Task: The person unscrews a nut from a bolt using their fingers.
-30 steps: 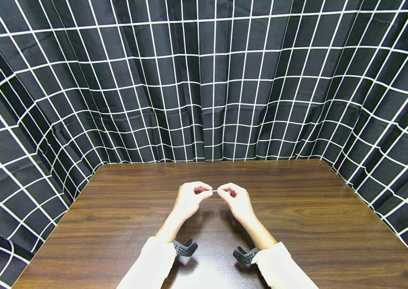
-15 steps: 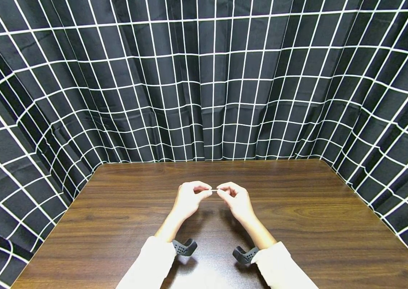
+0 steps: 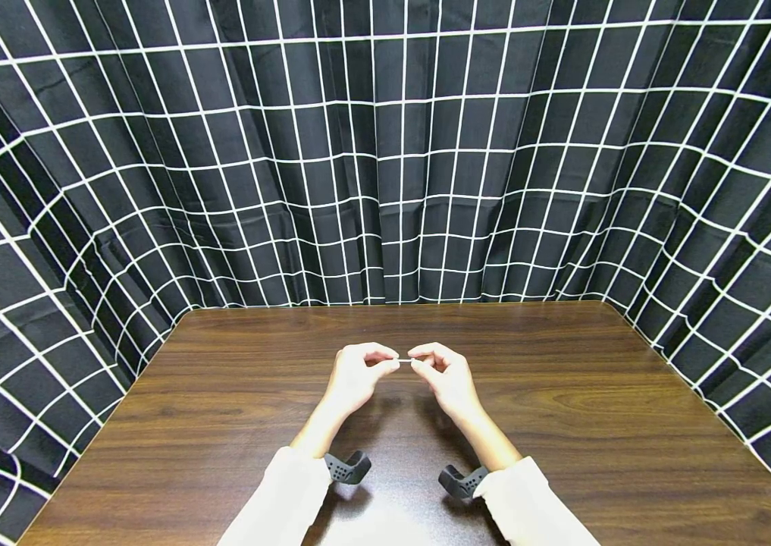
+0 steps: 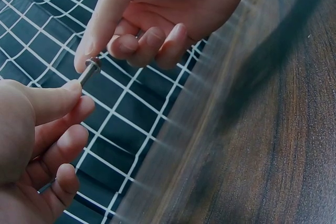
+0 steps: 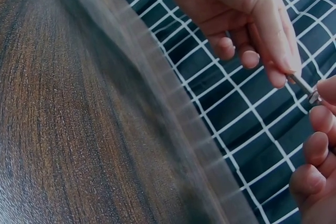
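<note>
In the head view a thin metal bolt (image 3: 405, 360) spans the gap between the two hands, above the table. My left hand (image 3: 354, 375) pinches its shank between thumb and forefinger. My right hand (image 3: 452, 381) has thumb and fingertip at the other end, around a small nut-like collar (image 4: 93, 64) seen in the left wrist view. The same collar (image 5: 314, 97) sits right at the right fingertips in the right wrist view. A short metal rod end (image 4: 46, 186) pokes out below the left hand's curled lower fingers; the rest of it is hidden.
The brown wood-grain table (image 3: 255, 356) lies under both hands. A black curtain with white grid lines (image 3: 385, 189) surrounds its far edge and sides. Each wrist bears a dark grey strap mount, left mount (image 3: 349, 467) and right mount (image 3: 462, 481), below white sleeves.
Both hands stay almost in place. The right thumb and fingertip have parted slightly at the bolt's end, and a little more of the bolt shows between the hands.
</note>
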Motion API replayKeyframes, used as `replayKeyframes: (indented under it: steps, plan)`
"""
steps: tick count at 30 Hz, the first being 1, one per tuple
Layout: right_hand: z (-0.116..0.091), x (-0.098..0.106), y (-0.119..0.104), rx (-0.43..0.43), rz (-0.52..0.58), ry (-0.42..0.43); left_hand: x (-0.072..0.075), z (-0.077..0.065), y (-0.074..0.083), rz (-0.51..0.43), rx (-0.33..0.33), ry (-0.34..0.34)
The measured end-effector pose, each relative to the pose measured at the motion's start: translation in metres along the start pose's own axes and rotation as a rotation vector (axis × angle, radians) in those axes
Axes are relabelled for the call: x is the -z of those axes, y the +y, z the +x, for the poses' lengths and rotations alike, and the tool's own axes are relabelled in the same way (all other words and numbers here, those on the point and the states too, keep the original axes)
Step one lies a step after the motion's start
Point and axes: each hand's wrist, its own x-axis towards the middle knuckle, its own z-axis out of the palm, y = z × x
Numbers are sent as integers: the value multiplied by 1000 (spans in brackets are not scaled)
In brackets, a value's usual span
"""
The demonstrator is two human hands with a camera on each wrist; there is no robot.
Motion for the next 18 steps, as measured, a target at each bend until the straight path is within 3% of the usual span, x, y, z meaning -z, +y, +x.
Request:
replayKeyframes:
  steps: [9, 14, 18]
  plan:
    - [0, 0, 0, 6, 13, -2, 0, -1, -1, -4, 4, -2]
    - [5, 0, 24, -54, -9, 34, -1, -1, 1, -18, -3, -7]
    - [7, -1, 34, -96, -95, 72, -2, -1, 1, -15, -7, -15]
